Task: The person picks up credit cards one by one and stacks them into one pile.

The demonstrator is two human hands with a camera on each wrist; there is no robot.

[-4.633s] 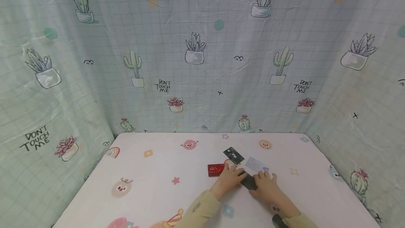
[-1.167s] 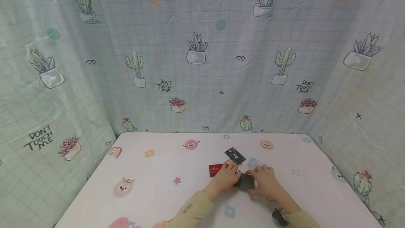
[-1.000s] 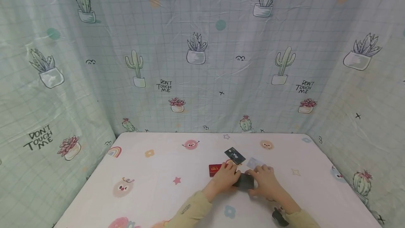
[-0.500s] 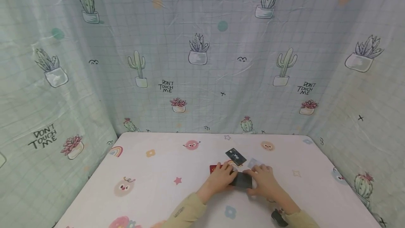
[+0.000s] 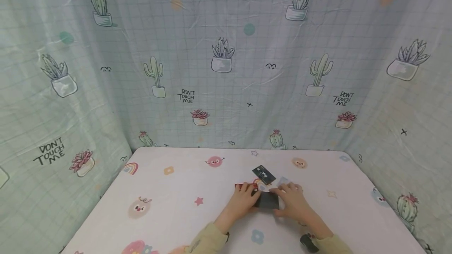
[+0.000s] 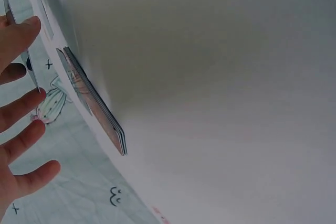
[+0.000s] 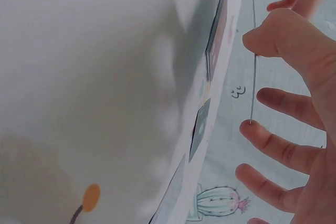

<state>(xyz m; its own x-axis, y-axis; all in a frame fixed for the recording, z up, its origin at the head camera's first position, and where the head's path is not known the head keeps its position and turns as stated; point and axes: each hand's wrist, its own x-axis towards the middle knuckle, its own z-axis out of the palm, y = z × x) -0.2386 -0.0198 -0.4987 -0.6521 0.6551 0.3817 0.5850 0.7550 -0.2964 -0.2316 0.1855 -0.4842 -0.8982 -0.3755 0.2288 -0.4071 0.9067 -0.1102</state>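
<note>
A thin dark grey card (image 5: 268,201) is held level between both hands, above the table in the wrist views. My left hand (image 5: 241,201) pinches its left side, thumb on one face and fingers on the other. At the opposite end, my right hand (image 5: 293,201) holds it, its thumb (image 7: 262,40) against one face and a fingertip at the corner. Behind the left fingers a red card (image 5: 246,186) lies partly covered; its layered edge (image 6: 97,103) suggests a small stack. A black VIP card (image 5: 264,174) lies farther back.
Beyond the right hand, a pale card (image 5: 283,180) is partly hidden. The white patterned table (image 5: 169,199) ends at a cactus-print curtain (image 5: 226,89), which also rises on both sides. A black device (image 5: 308,243) sits by the right wrist.
Earlier the dark card was slanted; now it is level and farther left. Both hands have shifted left with it, and the left hand covers more of the red card. The black VIP card stays put.
</note>
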